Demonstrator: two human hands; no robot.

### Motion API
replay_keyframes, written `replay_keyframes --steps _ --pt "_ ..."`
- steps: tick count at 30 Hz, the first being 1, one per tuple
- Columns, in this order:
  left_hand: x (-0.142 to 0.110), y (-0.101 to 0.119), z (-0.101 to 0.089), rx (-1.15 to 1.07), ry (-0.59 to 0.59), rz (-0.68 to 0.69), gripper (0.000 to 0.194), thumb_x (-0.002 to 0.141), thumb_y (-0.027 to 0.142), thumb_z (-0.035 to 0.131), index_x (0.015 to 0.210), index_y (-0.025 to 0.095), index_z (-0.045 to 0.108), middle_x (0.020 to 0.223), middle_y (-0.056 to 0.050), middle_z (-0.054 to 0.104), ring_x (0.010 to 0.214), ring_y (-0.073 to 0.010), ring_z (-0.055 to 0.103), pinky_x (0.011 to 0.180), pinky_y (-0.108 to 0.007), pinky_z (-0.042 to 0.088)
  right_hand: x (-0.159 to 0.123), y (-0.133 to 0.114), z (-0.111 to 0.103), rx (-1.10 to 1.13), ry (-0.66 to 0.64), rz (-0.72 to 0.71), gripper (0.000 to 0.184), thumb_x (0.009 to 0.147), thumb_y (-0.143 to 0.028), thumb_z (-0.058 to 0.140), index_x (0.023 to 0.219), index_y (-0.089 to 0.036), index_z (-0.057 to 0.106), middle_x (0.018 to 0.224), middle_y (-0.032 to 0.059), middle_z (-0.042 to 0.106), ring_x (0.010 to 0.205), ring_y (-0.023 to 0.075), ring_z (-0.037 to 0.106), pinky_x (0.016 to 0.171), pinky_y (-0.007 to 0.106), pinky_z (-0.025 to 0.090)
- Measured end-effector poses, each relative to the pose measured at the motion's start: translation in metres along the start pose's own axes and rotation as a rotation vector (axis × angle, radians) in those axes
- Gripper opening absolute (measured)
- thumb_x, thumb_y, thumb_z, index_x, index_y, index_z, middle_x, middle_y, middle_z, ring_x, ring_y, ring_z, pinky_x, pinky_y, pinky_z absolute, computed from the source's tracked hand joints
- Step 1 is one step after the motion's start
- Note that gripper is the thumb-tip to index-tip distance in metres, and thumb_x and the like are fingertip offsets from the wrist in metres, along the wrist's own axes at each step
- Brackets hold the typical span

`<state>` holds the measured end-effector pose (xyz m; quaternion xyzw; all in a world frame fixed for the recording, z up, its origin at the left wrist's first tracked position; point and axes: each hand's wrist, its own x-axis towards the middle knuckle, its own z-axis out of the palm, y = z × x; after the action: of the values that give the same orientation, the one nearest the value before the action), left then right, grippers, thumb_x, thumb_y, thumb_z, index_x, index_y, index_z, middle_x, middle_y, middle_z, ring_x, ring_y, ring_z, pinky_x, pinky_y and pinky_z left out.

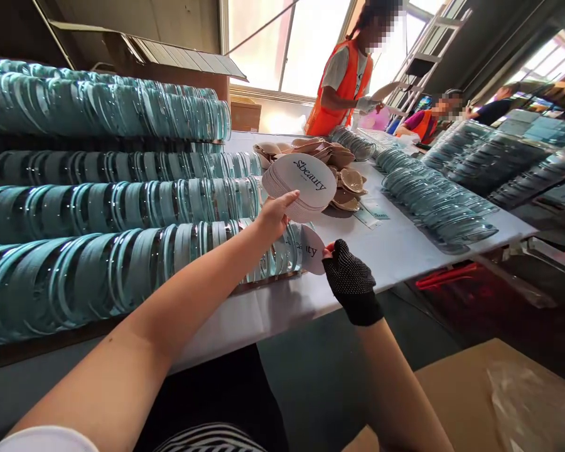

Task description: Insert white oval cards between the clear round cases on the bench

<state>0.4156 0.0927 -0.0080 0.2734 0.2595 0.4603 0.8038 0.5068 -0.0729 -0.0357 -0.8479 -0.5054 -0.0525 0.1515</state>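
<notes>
My left hand (pixel 274 215) is closed around a thick stack of round white cards (pixel 300 182) printed "Sbeauty", held up over the white table (pixel 395 245). My right hand (pixel 351 276), in a black dotted glove, pinches a single round white card (pixel 312 249) at the end of the nearest row of clear blue round cases (pixel 122 263). A heap of beige moulded cups (pixel 339 169) lies on the table just behind the card stack.
Several long rows of clear blue cases (pixel 103 113) are stacked at the left, and more lie along the right side (pixel 433 201). A person in an orange vest (pixel 343 88) stands at the far end, with others seated behind. A cardboard box (pixel 475 402) sits at lower right.
</notes>
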Motion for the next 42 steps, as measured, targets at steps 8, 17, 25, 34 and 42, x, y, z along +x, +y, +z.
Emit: replay_keyframes --steps 8,17,25,34,42 --pt "0.000 0.001 -0.002 0.008 -0.014 -0.005 0.037 0.079 0.007 0.068 0.115 0.012 0.065 0.099 -0.009 0.074 0.096 -0.0201 0.070 0.093 -0.034 0.055 0.011 -0.017 0.017 -0.076 -0.097 -0.129 0.025 0.096 -0.025 0.040 0.099 -0.016 0.063 0.090 0.0087 0.071 0.079 0.0183 0.063 0.063 0.027 0.029" --pt "-0.004 -0.002 -0.001 0.070 -0.042 0.081 0.035 0.080 0.005 0.066 0.114 0.014 0.068 0.102 -0.007 0.074 0.104 -0.0229 0.068 0.101 -0.040 0.050 0.014 0.004 0.025 1.315 -0.764 0.086 0.055 0.079 -0.039 0.055 0.130 -0.022 0.044 0.059 -0.0078 0.052 0.040 0.0076 0.031 0.042 0.020 0.026" --pt "0.000 -0.009 -0.001 0.143 -0.060 0.184 0.021 0.068 0.010 0.072 0.088 0.015 0.073 0.095 -0.006 0.076 0.101 -0.0240 0.068 0.099 -0.040 0.049 0.053 0.015 -0.002 0.843 0.068 0.054 0.048 0.085 -0.054 0.052 0.110 -0.014 0.060 0.085 0.0087 0.068 0.065 0.0161 0.061 0.054 0.027 0.049" --pt "-0.046 0.028 -0.022 0.285 -0.046 0.348 0.026 0.054 0.026 0.078 0.078 0.016 0.073 0.081 -0.005 0.074 0.080 -0.0238 0.068 0.075 -0.034 0.053 0.068 -0.054 -0.021 0.369 0.631 -0.251 0.054 0.089 -0.035 0.042 0.135 -0.009 0.049 0.143 0.0196 0.047 0.136 0.0279 0.041 0.109 0.045 0.038" --pt "-0.057 0.038 -0.036 0.078 -0.044 0.245 0.029 0.058 0.019 0.080 0.086 0.017 0.072 0.088 -0.005 0.074 0.097 -0.0252 0.068 0.086 -0.035 0.053 -0.002 -0.037 -0.043 0.275 0.684 0.338 0.036 0.089 -0.040 0.042 0.095 -0.011 0.062 0.083 0.0169 0.062 0.078 0.0285 0.061 0.063 0.036 0.045"
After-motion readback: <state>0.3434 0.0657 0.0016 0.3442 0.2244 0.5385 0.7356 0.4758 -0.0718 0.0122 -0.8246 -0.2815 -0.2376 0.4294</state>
